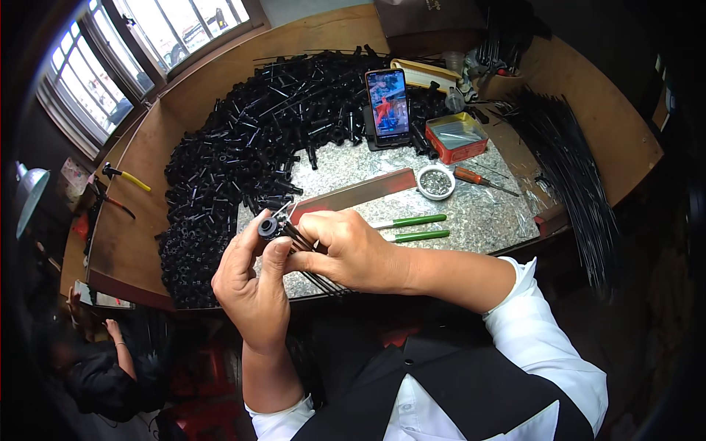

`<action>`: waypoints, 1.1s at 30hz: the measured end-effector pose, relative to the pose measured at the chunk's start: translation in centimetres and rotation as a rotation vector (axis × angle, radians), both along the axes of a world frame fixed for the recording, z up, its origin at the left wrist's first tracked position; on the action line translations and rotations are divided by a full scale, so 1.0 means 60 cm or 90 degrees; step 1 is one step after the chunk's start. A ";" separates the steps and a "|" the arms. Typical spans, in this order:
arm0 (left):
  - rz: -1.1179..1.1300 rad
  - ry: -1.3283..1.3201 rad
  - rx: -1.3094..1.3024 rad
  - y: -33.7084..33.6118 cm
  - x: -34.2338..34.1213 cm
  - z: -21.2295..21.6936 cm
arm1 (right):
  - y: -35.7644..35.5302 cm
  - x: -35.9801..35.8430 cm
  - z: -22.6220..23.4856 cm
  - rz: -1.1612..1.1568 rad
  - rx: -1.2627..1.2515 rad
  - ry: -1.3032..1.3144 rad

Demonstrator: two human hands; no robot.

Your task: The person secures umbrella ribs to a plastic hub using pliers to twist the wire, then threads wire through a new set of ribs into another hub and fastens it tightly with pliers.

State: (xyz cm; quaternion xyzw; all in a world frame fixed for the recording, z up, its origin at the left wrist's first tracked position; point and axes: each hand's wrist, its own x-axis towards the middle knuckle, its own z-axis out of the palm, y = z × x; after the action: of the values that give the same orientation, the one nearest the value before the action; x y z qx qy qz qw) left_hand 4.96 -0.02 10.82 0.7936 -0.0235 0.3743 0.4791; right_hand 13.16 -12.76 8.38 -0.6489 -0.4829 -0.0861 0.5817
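A black round plastic part with a hole in its end (269, 227) is pinched between the thumb and fingers of my left hand (254, 283). Close beside it, my right hand (349, 250) is closed around several thin black rods (321, 282), whose ends stick out below the fingers. A thin bright metal piece (284, 209) shows at the upper side of the black part; I cannot make out how it is joined. Just right of my right hand lie green-handled pliers (419, 228) on the speckled work surface (471, 213).
A large heap of black plastic parts (220, 162) covers the left and back. Beyond my hands are a metal bar (353, 195), a white bowl of small metal pieces (436, 182), an orange screwdriver (471, 176), a red tin (456, 138) and a propped phone (387, 106). Long black rods (577, 176) hang at right.
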 end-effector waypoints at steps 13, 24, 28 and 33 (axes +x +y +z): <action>0.023 0.092 0.069 0.023 -0.022 -0.003 | -0.008 0.003 -0.039 0.170 -0.089 0.173; -0.080 0.139 0.024 0.018 -0.027 -0.038 | -0.004 -0.006 -0.053 0.114 -0.121 0.180; 0.020 0.099 0.108 -0.019 -0.027 -0.056 | 0.019 -0.017 -0.075 0.044 0.030 0.102; 0.101 0.060 0.125 -0.010 -0.019 -0.089 | 0.004 -0.018 -0.083 0.061 -0.114 0.189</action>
State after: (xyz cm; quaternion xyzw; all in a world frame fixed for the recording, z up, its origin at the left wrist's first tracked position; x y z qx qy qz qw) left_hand 3.81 -0.61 5.48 0.8527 0.0251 0.3695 0.3684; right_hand 12.06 -12.50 3.41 -0.6798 -0.4276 0.0821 0.5902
